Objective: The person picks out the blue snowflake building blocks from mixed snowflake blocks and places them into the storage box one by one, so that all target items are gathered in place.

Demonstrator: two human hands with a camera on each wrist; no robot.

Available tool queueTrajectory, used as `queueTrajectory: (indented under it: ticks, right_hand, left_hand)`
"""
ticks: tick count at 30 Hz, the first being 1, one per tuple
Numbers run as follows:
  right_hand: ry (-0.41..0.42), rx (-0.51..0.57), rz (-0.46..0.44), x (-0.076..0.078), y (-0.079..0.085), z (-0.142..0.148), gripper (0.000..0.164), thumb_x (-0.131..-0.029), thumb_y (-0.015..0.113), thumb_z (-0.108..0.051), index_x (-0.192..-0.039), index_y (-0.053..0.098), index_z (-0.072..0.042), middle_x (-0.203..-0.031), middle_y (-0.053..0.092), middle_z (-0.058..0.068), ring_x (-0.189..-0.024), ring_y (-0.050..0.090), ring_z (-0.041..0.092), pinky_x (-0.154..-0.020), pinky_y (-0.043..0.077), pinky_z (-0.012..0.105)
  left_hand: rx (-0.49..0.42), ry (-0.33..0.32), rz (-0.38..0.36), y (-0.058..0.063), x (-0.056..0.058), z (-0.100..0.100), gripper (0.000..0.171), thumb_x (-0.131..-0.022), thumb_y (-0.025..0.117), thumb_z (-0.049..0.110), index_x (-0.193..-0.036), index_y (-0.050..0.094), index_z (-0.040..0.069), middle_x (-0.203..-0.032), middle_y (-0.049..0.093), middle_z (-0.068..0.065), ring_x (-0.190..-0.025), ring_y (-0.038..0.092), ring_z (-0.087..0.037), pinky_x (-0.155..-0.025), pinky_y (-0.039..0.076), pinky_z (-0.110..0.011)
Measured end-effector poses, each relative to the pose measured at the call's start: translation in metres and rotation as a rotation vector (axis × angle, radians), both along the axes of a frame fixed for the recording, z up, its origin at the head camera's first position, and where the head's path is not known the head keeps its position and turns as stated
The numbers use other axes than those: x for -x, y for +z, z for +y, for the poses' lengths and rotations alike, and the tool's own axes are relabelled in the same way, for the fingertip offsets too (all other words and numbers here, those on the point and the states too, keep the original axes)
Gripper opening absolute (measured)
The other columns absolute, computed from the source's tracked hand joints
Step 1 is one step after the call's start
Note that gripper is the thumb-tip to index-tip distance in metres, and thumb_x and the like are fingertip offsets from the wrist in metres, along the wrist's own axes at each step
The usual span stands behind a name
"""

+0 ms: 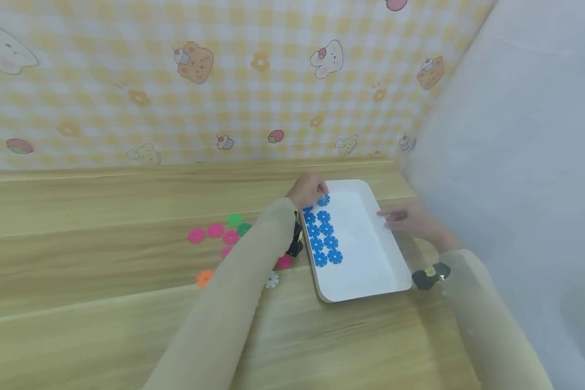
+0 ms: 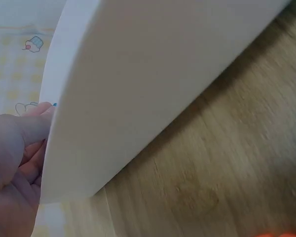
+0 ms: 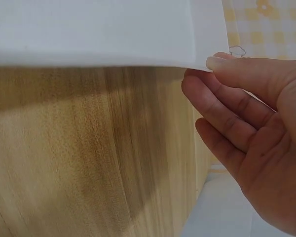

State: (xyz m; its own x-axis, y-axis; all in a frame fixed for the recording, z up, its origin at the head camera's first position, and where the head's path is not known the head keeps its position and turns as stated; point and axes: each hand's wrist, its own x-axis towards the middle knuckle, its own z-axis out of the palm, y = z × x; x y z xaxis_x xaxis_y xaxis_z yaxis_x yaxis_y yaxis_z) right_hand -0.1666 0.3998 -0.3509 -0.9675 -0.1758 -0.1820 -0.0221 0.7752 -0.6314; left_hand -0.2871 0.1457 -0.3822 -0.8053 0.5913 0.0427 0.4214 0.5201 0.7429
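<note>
A white tray [image 1: 363, 254] lies on the wooden table, with two columns of blue notched plastic discs [image 1: 329, 228] along its left side. At the tray's far left corner, my left hand [image 1: 308, 189] reaches over the wall and pinches a blue disc [image 1: 324, 201]. The left wrist view shows only a speck of blue by the fingertips; the tray wall [image 2: 133, 89] hides the rest. My right hand [image 1: 409, 219] pinches the tray's right rim, thumb on top. In the right wrist view, the right hand's fingers [image 3: 227, 121] are bent below the rim.
Left of the tray lie loose discs: pink [image 1: 215, 231], light green [image 1: 234, 219], dark green [image 1: 244, 229], orange [image 1: 205, 278] and white [image 1: 272, 279]. My left forearm covers part of that group. A checked cloth [image 1: 253, 97] hangs behind; a pale wall [image 1: 526, 135] stands on the right.
</note>
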Motion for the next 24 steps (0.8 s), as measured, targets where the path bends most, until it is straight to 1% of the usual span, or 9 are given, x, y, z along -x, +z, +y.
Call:
queueTrajectory:
  ticks: [3,6,11,16,20,24]
  right_hand:
    - [-0.020,0.011,-0.018,0.0000,0.0010,-0.0010,0.038,-0.085,0.064,-0.011,-0.119,0.057,0.004,-0.121,0.055,0.024,-0.106,0.054,0.040,-0.090,0.041,0.051]
    - [-0.019,0.012,-0.011,0.0008,-0.0003,-0.0003,0.037,-0.084,0.064,-0.010,-0.118,0.058,0.003,-0.118,0.056,0.023,-0.105,0.055,0.038,-0.090,0.042,0.049]
    - [-0.012,0.017,-0.007,0.0021,-0.0050,0.0033,0.036,-0.084,0.064,-0.009,-0.118,0.058,0.003,-0.118,0.057,0.022,-0.103,0.056,0.037,-0.089,0.043,0.048]
    - [-0.013,0.017,0.014,0.0023,-0.0067,0.0051,0.036,-0.083,0.066,-0.009,-0.116,0.059,0.003,-0.113,0.060,0.022,-0.101,0.057,0.037,-0.088,0.043,0.048]
    - [-0.011,0.007,0.018,0.0026,-0.0073,0.0052,0.036,-0.083,0.065,-0.009,-0.116,0.059,0.003,-0.112,0.060,0.022,-0.100,0.058,0.036,-0.087,0.045,0.047]
    - [-0.013,-0.005,0.011,0.0026,-0.0078,0.0052,0.036,-0.084,0.065,-0.010,-0.117,0.059,0.003,-0.112,0.060,0.022,-0.100,0.058,0.036,-0.086,0.045,0.047]
  left_hand:
    - [0.029,0.012,0.023,-0.0014,0.0001,0.0008,0.012,-0.087,0.057,0.000,-0.093,0.067,0.002,-0.093,0.062,-0.007,-0.085,0.057,-0.018,-0.078,0.048,-0.025]
    - [0.065,0.021,0.047,-0.0020,-0.0009,0.0018,0.014,-0.088,0.054,-0.001,-0.092,0.067,0.002,-0.094,0.062,-0.008,-0.088,0.057,-0.019,-0.081,0.047,-0.027]
    - [0.104,0.040,0.049,-0.0020,-0.0045,0.0042,0.016,-0.091,0.050,0.001,-0.094,0.066,0.002,-0.093,0.061,-0.009,-0.087,0.056,-0.020,-0.081,0.047,-0.029]
    - [0.130,0.067,0.061,-0.0023,-0.0071,0.0059,0.014,-0.091,0.051,0.001,-0.093,0.065,0.003,-0.091,0.060,-0.007,-0.085,0.056,-0.019,-0.081,0.047,-0.029]
    - [0.152,0.064,0.076,-0.0032,-0.0082,0.0056,0.014,-0.090,0.052,-0.001,-0.095,0.065,0.004,-0.092,0.060,-0.006,-0.087,0.056,-0.019,-0.082,0.047,-0.029]
    - [0.152,0.056,0.086,-0.0041,-0.0090,0.0049,0.014,-0.090,0.052,-0.002,-0.096,0.064,0.004,-0.093,0.061,-0.006,-0.088,0.056,-0.019,-0.082,0.047,-0.028]
